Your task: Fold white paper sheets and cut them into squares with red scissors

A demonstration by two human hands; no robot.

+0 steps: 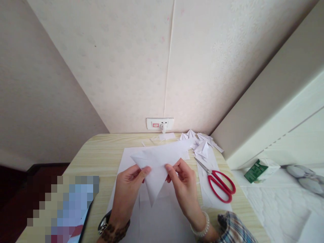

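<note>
A folded sheet of white paper [155, 168], pointed at its lower end, is held up between my two hands over the table. My left hand [131, 180] pinches its left edge between thumb and fingers. On the opposite edge, the thumb and fingers of my right hand [183, 182] grip the paper. Beneath both hands lie flat white sheets [162, 219]. Scissors [219, 184] with red handles rest to the right of my right hand, blades pointing up and left. Several folded white paper pieces [201, 148] are piled behind them.
The light wood table [96, 152] meets the wall, where a socket [159, 123] holds a white plug. A pixelated dark-edged object [76, 209] lies at the left. To the right, a green and white box [260, 170] stands beside a pale quilted surface [275, 199].
</note>
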